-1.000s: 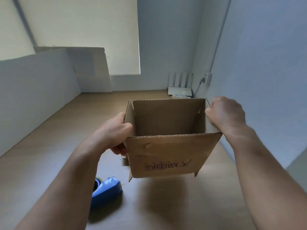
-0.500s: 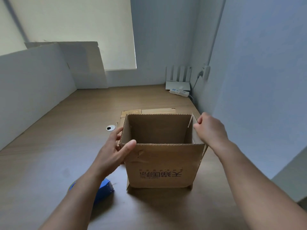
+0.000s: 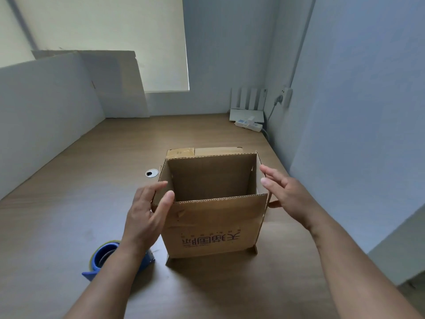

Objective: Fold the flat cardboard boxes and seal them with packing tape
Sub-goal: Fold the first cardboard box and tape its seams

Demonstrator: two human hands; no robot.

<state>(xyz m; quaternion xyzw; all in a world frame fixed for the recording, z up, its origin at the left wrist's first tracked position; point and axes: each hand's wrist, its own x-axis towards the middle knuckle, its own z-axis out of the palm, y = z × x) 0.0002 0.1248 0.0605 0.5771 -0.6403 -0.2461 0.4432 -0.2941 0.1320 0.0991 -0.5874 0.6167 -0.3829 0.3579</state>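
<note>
Hands: left hand (image 3: 147, 217) and right hand (image 3: 287, 194) are letting go of cardboard box (image 3: 213, 226); both released, flanking it
Box: is standing open-topped on tabletop (image 3: 69, 203)

The cardboard box (image 3: 213, 224) bears dark printed characters, upside down, reading 天猫国际 on its near face.

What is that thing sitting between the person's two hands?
In the head view, an upright cardboard box, its top open, stands on the table between the left hand and the right hand.
</note>
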